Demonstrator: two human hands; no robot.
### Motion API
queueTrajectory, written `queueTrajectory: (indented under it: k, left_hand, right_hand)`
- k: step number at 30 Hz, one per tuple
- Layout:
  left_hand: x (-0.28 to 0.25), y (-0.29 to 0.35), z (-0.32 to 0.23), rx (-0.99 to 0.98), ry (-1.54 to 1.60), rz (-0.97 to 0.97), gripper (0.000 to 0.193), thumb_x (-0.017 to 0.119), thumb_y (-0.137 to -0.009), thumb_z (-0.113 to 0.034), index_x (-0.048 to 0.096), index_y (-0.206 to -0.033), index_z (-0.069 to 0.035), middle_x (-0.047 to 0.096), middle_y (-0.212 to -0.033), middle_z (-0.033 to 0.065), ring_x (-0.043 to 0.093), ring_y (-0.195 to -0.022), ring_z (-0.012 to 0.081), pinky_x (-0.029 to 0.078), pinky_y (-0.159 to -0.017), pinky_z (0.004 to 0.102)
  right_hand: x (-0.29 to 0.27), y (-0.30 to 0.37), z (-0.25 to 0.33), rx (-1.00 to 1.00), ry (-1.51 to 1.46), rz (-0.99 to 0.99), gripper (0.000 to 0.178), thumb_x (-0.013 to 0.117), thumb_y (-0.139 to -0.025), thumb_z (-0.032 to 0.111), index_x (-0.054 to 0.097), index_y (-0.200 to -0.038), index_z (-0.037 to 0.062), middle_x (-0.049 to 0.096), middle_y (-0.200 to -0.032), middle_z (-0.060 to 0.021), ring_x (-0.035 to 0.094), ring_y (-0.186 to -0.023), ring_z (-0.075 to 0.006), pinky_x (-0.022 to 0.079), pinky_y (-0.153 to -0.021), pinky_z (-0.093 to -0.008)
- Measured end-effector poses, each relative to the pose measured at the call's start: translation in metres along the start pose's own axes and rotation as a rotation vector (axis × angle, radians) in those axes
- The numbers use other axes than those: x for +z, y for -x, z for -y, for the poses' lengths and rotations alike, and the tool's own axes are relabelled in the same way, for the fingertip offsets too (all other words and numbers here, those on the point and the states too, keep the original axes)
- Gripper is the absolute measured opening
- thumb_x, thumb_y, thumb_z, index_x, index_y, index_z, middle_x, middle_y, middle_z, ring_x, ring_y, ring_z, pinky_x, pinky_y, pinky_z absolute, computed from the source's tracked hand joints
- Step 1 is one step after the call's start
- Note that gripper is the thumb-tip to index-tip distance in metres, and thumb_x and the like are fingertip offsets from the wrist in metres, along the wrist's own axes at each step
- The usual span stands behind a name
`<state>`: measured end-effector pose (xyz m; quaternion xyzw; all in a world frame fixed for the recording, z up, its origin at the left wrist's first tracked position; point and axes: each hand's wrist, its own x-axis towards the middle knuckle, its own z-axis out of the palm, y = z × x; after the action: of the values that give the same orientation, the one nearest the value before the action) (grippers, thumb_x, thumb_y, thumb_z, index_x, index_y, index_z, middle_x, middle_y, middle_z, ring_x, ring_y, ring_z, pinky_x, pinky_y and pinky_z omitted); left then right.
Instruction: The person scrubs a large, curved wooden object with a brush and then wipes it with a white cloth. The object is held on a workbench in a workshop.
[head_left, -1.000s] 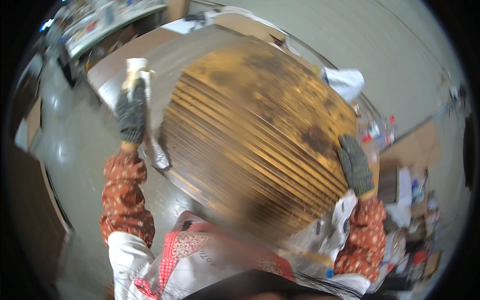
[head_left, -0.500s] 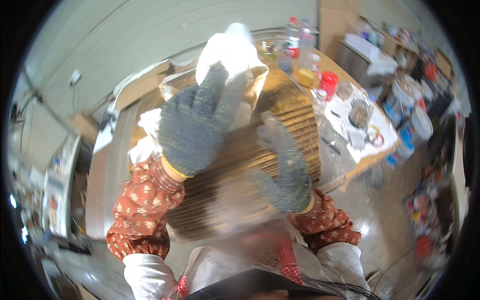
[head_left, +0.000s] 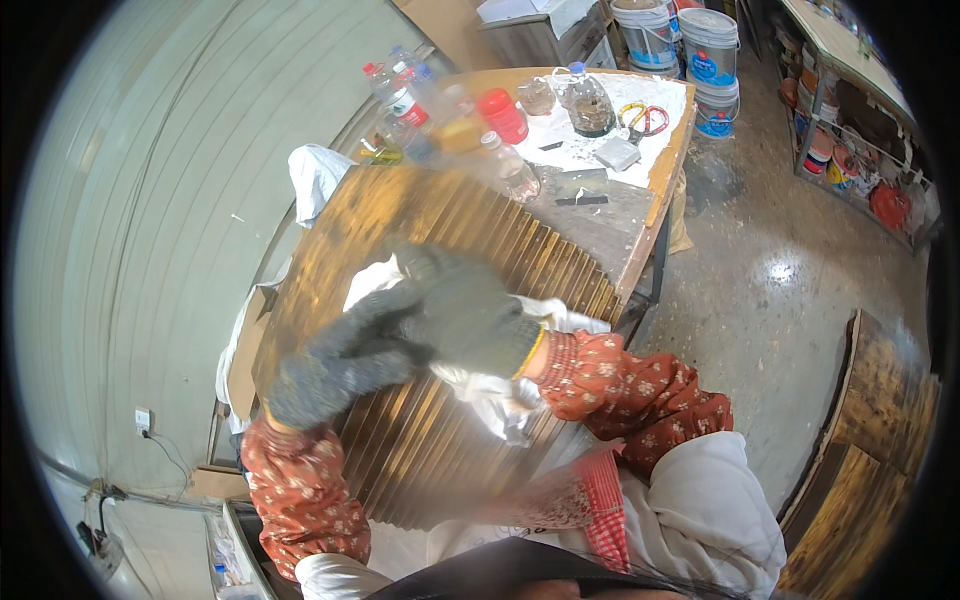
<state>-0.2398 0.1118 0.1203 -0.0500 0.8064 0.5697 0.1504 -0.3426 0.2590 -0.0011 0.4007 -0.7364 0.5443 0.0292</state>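
Note:
A brown wooden panel with long grooves lies on the workbench in front of me. A crumpled white cloth is on it, largely covered by my right hand. That hand wears a dark knitted glove and presses on the cloth, which sticks out on both sides. Motion smears its fingertips. My left hand, gloved alike, reaches in low over the panel from the left. Its fingers are stretched out with the thumb apart, and their tips meet or overlap the right hand; which, I cannot tell.
Bottles, a red-lidded jar, a clear jug and scissors crowd the bench's far end. Another white cloth hangs at the panel's far corner. Buckets are stacked beyond; a brown board stands at right.
My view has swung to the right. The bright white cloth was beneath my left hand at the panel's far side; now white cloth lies under my right hand, and both hands have come together.

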Motion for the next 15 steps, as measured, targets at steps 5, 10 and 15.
queueTrajectory:
  k: [5, 10, 15]
  left_hand:
    - [-0.105, -0.053, -0.006, 0.111, -0.364, -0.421, 0.034, 0.066, -0.097, -0.019, 0.066, -0.119, 0.006, 0.072, -0.109, 0.0163, 0.072, -0.096, 0.0222, 0.057, -0.086, 0.0333]
    - [-0.221, -0.119, 0.102, 0.046, -1.173, -0.804, 0.035, 0.058, -0.098, -0.024, 0.065, -0.127, -0.006, 0.067, -0.127, 0.0186, 0.061, -0.121, 0.0373, 0.046, -0.103, 0.039]
    - [-0.323, -0.13, 0.169, -0.219, -1.105, -0.69, 0.051, 0.045, -0.103, -0.04, 0.055, -0.137, -0.003, 0.065, -0.125, 0.0249, 0.06, -0.119, 0.0415, 0.045, -0.103, 0.0451]
  right_hand:
    - [-0.01, -0.021, -0.029, -0.143, -0.157, 0.053, 0.023, 0.064, -0.091, 0.013, 0.071, -0.112, 0.0061, 0.061, -0.136, -0.0154, 0.06, -0.123, -0.0281, 0.047, -0.105, -0.0404]
    - [-0.039, -0.049, -0.061, -0.262, -0.896, -0.343, 0.025, 0.065, -0.09, 0.008, 0.067, -0.115, 0.0038, 0.068, -0.117, -0.0158, 0.067, -0.105, -0.0229, 0.055, -0.092, -0.033]
    - [-0.001, -0.06, -0.041, -0.562, 0.241, -0.371, 0.042, 0.06, -0.093, 0.022, 0.057, -0.133, 0.0091, 0.062, -0.124, -0.0121, 0.061, -0.113, -0.0268, 0.043, -0.106, -0.0448]
